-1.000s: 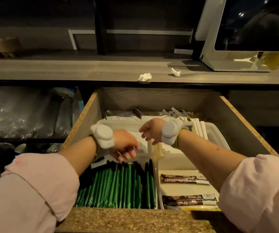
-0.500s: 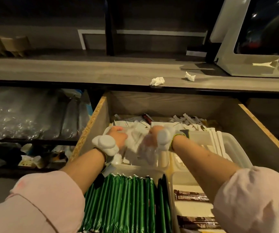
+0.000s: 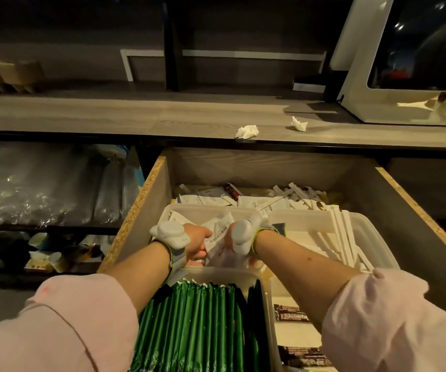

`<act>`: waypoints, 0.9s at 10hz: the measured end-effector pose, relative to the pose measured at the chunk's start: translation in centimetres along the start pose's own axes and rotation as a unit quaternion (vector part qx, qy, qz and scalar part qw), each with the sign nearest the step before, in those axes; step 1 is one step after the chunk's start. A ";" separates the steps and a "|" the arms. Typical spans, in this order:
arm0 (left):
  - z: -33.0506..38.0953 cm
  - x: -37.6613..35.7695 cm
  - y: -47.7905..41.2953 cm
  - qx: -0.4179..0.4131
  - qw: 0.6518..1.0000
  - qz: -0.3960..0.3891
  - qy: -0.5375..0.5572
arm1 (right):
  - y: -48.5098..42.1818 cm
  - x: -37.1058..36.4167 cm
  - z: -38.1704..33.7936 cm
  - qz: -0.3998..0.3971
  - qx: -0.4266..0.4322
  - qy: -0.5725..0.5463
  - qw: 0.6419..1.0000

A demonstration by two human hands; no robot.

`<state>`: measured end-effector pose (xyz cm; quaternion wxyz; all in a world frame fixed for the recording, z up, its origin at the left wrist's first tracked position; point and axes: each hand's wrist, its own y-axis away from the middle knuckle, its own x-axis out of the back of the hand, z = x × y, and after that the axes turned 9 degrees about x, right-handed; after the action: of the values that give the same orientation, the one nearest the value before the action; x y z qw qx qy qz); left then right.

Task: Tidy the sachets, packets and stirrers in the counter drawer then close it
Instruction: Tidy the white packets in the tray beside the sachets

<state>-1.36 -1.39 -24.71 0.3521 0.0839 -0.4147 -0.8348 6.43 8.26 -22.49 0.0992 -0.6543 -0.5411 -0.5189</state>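
The counter drawer [image 3: 146, 189] stands open. My left hand [image 3: 196, 244] and my right hand [image 3: 232, 238] together grip a bunch of white sachets [image 3: 217, 237] over a white plastic tray [image 3: 187, 210] at the drawer's middle left. A row of green packets [image 3: 197, 326] stands upright in the front compartment. White paper-wrapped stirrers [image 3: 339, 237] lie in the clear tray [image 3: 377, 232] on the right. Brown stick sachets [image 3: 290, 312] lie at the front right. Loose white sachets and stirrers [image 3: 283, 200] are scattered at the back of the drawer.
Two crumpled tissues [image 3: 247, 131] lie on the wooden counter [image 3: 109, 114] above the drawer. A white machine [image 3: 372, 103] stands at the counter's right end. Shelves to the left hold plastic-wrapped stock [image 3: 42, 183]. Paper cups [image 3: 9, 73] sit at the far left.
Both hands came together from separate spots and gathered the white sachets into one bunch. The view has dropped closer over the drawer.
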 end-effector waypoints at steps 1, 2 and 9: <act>-0.2 0.4 0.0 -0.015 1.000 0.012 0.017 | -0.6 0.2 -0.2 -0.023 0.004 -0.047 0.999; 0.4 0.5 0.8 -0.065 0.991 0.012 0.114 | -0.2 1.3 -0.6 0.012 0.011 -0.197 0.980; 2.5 5.9 0.7 -0.194 0.941 0.225 -0.162 | -1.6 3.0 0.5 0.046 0.029 0.101 0.993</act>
<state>-6.45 -3.98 -21.73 0.4686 -0.2181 -0.3041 -0.8002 5.10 11.07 -21.04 0.1961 -0.6191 -0.5127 -0.5615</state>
